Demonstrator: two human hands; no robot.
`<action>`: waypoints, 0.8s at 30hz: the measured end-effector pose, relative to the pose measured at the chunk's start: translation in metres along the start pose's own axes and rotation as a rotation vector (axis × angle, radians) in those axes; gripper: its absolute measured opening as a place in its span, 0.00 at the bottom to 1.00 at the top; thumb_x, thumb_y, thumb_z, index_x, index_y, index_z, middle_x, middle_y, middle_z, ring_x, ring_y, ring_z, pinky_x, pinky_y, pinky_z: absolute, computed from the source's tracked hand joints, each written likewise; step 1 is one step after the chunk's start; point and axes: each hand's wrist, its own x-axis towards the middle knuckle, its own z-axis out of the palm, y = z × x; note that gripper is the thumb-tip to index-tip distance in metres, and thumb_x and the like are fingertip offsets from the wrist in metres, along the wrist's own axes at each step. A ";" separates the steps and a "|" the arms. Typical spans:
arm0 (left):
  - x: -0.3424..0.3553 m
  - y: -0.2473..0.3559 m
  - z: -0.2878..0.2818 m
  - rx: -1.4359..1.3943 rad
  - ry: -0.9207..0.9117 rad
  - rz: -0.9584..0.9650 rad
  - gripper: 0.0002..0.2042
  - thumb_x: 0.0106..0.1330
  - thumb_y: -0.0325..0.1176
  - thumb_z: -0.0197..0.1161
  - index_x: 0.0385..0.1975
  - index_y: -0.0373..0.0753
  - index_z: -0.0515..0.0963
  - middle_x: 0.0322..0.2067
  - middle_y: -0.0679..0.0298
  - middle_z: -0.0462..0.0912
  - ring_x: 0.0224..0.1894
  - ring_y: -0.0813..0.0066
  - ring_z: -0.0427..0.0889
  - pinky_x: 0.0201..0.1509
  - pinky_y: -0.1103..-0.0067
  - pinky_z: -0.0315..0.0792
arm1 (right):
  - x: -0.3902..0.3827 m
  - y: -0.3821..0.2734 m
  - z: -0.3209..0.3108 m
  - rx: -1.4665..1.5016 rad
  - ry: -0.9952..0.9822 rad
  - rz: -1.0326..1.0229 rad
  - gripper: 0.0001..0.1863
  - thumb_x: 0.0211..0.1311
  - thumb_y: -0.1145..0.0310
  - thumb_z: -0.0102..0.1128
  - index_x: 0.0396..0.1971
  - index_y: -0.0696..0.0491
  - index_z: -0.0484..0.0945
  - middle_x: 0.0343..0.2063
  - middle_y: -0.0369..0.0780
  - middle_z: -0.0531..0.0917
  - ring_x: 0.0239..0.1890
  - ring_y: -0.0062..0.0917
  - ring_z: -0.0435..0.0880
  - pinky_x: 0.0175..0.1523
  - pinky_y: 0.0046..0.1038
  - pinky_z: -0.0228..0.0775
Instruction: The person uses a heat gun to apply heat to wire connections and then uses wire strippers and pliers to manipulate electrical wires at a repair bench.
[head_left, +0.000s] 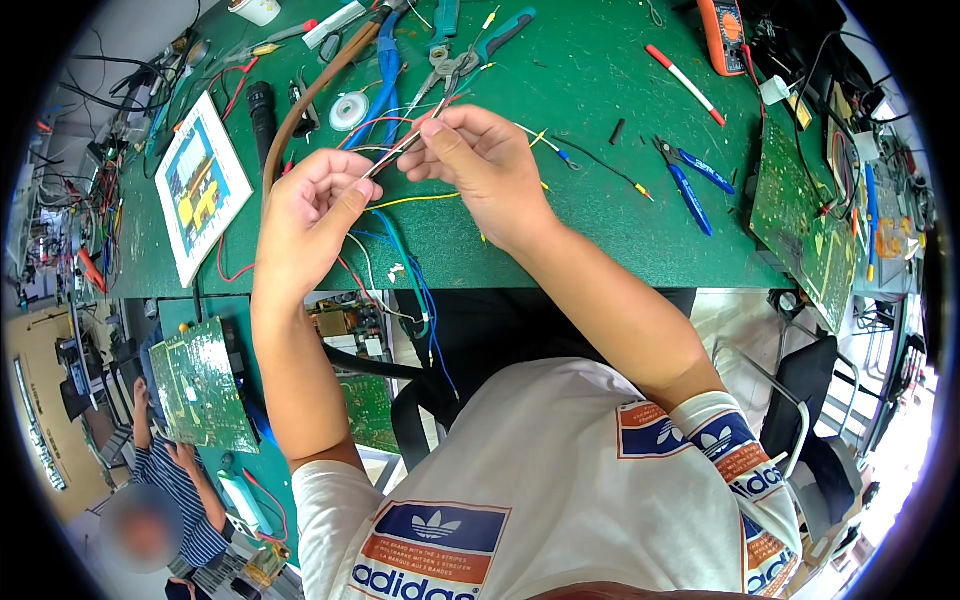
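My left hand (315,210) and my right hand (480,165) pinch a thin bundle of red, white and dark wires (394,152) above the green bench, the right higher along it. Loose yellow (410,198), teal and blue wires hang below my hands. Just beyond them lie pliers with teal handles (446,66), a blue cable bundle (388,65), a brown cable (315,105) and a white spool (348,111). The wires' far ends mingle with the pliers and other leads, so I cannot tell where they end.
Green bench (590,90) holds blue cutters (690,195), an orange multimeter (720,35), a red-white pen (685,83), a black flashlight (262,118) and a framed screen or card (200,185). Circuit boards (800,220) stand right and lower left (200,385). A person in striped clothing (185,480) sits lower left.
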 end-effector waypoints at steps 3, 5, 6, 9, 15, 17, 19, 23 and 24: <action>-0.003 0.001 -0.003 0.119 0.022 0.005 0.04 0.71 0.26 0.65 0.41 0.33 0.78 0.31 0.70 0.83 0.33 0.86 0.77 0.38 0.85 0.70 | 0.000 -0.002 0.002 -0.010 0.018 0.000 0.12 0.75 0.65 0.61 0.43 0.60 0.80 0.37 0.43 0.86 0.40 0.30 0.89 0.47 0.31 0.83; -0.005 0.002 0.000 0.316 0.098 0.070 0.04 0.69 0.23 0.66 0.39 0.33 0.78 0.29 0.69 0.84 0.30 0.85 0.78 0.34 0.84 0.72 | -0.001 -0.002 0.002 -0.009 0.030 0.008 0.11 0.76 0.65 0.60 0.43 0.60 0.80 0.37 0.43 0.86 0.40 0.30 0.89 0.47 0.32 0.84; -0.006 0.004 -0.001 0.350 0.107 0.089 0.04 0.69 0.23 0.66 0.38 0.33 0.78 0.28 0.68 0.83 0.29 0.85 0.78 0.34 0.83 0.72 | -0.001 -0.002 0.002 -0.009 0.036 0.012 0.11 0.76 0.66 0.60 0.42 0.59 0.80 0.37 0.43 0.86 0.41 0.30 0.89 0.47 0.32 0.84; -0.012 0.007 -0.003 0.394 0.125 0.105 0.04 0.68 0.23 0.67 0.37 0.33 0.78 0.27 0.68 0.83 0.28 0.85 0.77 0.32 0.83 0.71 | 0.000 0.000 0.001 0.068 0.055 0.017 0.10 0.76 0.66 0.60 0.41 0.59 0.80 0.37 0.44 0.86 0.41 0.31 0.89 0.48 0.32 0.84; -0.027 -0.010 -0.025 0.212 0.146 0.058 0.04 0.70 0.24 0.67 0.38 0.33 0.78 0.28 0.71 0.81 0.28 0.87 0.75 0.32 0.85 0.68 | 0.001 0.000 -0.002 0.116 0.062 0.058 0.08 0.75 0.67 0.60 0.41 0.57 0.80 0.37 0.44 0.86 0.41 0.32 0.89 0.48 0.32 0.84; -0.028 -0.012 -0.025 0.069 0.180 0.061 0.05 0.72 0.26 0.65 0.41 0.34 0.77 0.29 0.68 0.82 0.28 0.86 0.75 0.32 0.85 0.68 | 0.001 0.000 -0.001 0.123 0.064 0.065 0.08 0.75 0.67 0.61 0.40 0.56 0.81 0.37 0.44 0.86 0.41 0.32 0.89 0.48 0.32 0.84; -0.028 -0.014 -0.028 -0.086 0.206 0.028 0.05 0.73 0.30 0.64 0.42 0.36 0.77 0.31 0.67 0.82 0.28 0.85 0.74 0.33 0.85 0.68 | 0.002 0.000 -0.003 0.134 0.066 0.068 0.08 0.75 0.67 0.61 0.40 0.56 0.81 0.37 0.44 0.86 0.42 0.32 0.89 0.48 0.32 0.84; -0.025 -0.030 -0.028 -0.462 0.258 0.128 0.06 0.71 0.25 0.66 0.43 0.31 0.80 0.31 0.60 0.85 0.27 0.80 0.79 0.32 0.83 0.73 | 0.002 0.002 -0.001 0.184 0.061 0.088 0.08 0.75 0.66 0.61 0.40 0.56 0.81 0.38 0.44 0.86 0.42 0.32 0.89 0.49 0.33 0.84; -0.025 -0.034 -0.031 -0.491 0.251 0.104 0.06 0.70 0.23 0.67 0.42 0.30 0.81 0.32 0.59 0.86 0.28 0.79 0.80 0.33 0.82 0.74 | 0.002 0.002 -0.002 0.195 0.065 0.095 0.08 0.75 0.66 0.61 0.40 0.56 0.81 0.38 0.44 0.86 0.42 0.32 0.89 0.49 0.33 0.84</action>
